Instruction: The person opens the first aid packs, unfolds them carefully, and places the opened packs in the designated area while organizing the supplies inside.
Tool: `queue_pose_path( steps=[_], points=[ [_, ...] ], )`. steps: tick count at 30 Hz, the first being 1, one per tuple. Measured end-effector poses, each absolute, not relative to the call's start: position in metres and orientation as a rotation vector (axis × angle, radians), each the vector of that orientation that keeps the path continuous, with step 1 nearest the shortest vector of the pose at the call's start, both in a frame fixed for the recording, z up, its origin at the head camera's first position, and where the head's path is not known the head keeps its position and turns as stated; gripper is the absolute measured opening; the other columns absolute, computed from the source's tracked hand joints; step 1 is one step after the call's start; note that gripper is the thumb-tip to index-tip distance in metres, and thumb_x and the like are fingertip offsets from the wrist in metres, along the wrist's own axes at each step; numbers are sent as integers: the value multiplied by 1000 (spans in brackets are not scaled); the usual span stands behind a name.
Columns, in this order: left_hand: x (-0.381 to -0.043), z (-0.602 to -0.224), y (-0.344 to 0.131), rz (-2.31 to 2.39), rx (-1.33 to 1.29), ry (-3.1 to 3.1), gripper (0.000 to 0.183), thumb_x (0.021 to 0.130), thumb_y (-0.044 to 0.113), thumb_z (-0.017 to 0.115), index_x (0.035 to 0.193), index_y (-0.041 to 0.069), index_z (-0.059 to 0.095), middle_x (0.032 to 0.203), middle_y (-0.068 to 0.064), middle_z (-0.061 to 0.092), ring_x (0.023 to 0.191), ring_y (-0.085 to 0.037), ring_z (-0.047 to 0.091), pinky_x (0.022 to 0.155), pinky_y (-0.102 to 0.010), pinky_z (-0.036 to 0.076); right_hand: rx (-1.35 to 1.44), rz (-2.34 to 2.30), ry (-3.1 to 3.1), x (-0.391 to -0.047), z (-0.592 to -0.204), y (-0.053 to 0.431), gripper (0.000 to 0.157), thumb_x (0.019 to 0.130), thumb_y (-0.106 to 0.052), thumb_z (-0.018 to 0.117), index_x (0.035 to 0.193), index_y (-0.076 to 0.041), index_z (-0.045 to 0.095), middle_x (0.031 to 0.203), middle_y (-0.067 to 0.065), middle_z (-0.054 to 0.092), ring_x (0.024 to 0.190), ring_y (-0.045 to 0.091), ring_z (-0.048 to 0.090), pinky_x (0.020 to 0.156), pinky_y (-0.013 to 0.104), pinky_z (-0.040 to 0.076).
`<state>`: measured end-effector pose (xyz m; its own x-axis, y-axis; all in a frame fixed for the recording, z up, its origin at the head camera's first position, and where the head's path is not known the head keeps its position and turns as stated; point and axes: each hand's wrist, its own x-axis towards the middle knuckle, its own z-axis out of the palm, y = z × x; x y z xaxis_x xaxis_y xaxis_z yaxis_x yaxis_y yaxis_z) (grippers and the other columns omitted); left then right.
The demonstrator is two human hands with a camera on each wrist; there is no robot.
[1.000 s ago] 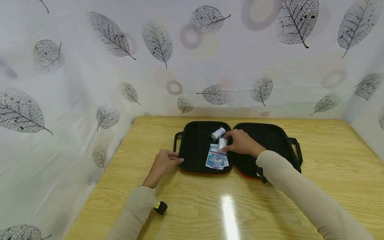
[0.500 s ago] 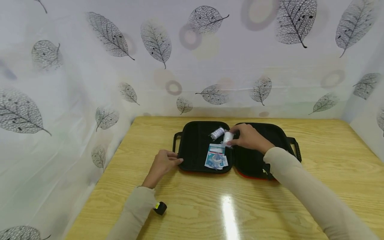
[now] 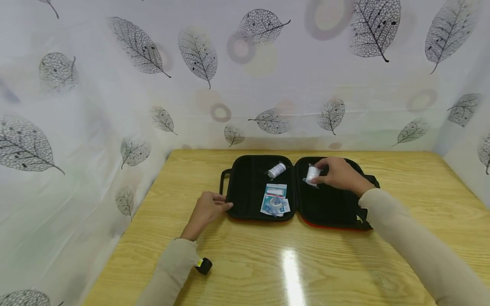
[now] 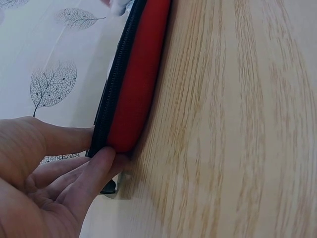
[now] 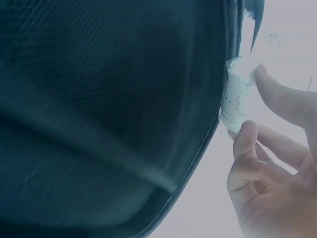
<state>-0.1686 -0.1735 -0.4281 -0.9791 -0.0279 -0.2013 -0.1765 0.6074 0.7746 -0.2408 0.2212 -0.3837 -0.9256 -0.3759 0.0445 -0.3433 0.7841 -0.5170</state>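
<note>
Pinching wrapped roll [image 3: 312,175] over case's right half [image 3: 323,206] with right hand [image 3: 340,173], near-left corner [image 4: 121,141] with left hand [image 3: 208,207]. Could drop roll if pinched loosely.

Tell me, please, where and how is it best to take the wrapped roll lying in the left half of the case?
I would pinch the wrapped roll across its middle, coming from above: it lies slanted on its side in the case, rounded flank up, with nothing over it.
</note>
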Motion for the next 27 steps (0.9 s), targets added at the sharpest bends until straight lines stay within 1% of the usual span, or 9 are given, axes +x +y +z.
queue_pose_path(
  steps=[10,20,22,27],
  points=[
    [-168,-427,-174,1308,-159,2679,38,92,20,78,121,-3,70,121,-19,69,112,-35,66,90,-46,56,-511,-777,2914,-234,-384,265,52,86,-19,82,118,17,64,113,32,66,95,40,64,83,57,51],
    [-169,-429,-175,1321,-171,2671,38,91,19,78,122,-3,70,121,-18,69,112,-34,66,90,-45,56,-450,-718,2919,-237,-390,292,51,88,-17,81,119,19,63,114,36,64,91,37,64,76,53,52],
    [-168,-429,-175,1331,-172,2664,38,92,19,77,122,-3,69,121,-19,69,113,-34,66,90,-45,56,-435,-711,2922,-238,-390,296,50,88,-16,80,118,19,63,115,37,64,92,41,64,77,55,52],
    [-168,-429,-174,1351,-157,2656,37,92,19,77,121,-3,69,121,-19,69,113,-35,66,90,-46,56,-413,-692,2935,-239,-392,301,49,89,-13,78,120,21,61,118,40,61,104,52,60,83,63,50]
  ],
)
